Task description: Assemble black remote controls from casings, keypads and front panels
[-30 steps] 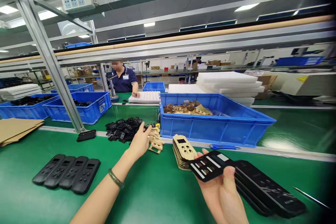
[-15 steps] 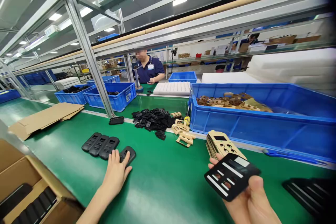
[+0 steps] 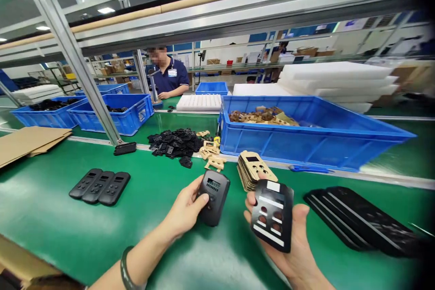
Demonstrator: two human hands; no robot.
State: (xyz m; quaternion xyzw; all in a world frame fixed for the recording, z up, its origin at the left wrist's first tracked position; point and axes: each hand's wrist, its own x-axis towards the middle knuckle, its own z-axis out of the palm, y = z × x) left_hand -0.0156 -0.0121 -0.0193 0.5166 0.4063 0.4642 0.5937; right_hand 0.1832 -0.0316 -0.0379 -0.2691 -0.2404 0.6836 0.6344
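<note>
My left hand (image 3: 186, 208) grips a black device housing (image 3: 215, 195) with a small window and buttons, thumb on its face. To its right, my right hand (image 3: 288, 235) holds a flat black panel (image 3: 272, 213) with white strips and round holes, its fingers behind it. Behind that panel stands a stack of tan cut-out sheets (image 3: 254, 170). Three more black housings (image 3: 99, 186) lie side by side on the green table (image 3: 163, 253) at the left. At the right, several black panels (image 3: 356, 217) are fanned out on the table.
A heap of small black parts (image 3: 175, 143) and tan scraps (image 3: 213, 154) lie mid-table. A large blue bin (image 3: 288, 138) stands behind, with a blue tool (image 3: 311, 169) before it. A metal post (image 3: 68, 50) rises at left. Across the table sits a person (image 3: 170, 74).
My left hand has picked up the rightmost housing and brought it beside the panel. The panel is now more upright in my right hand. The view has turned right.
</note>
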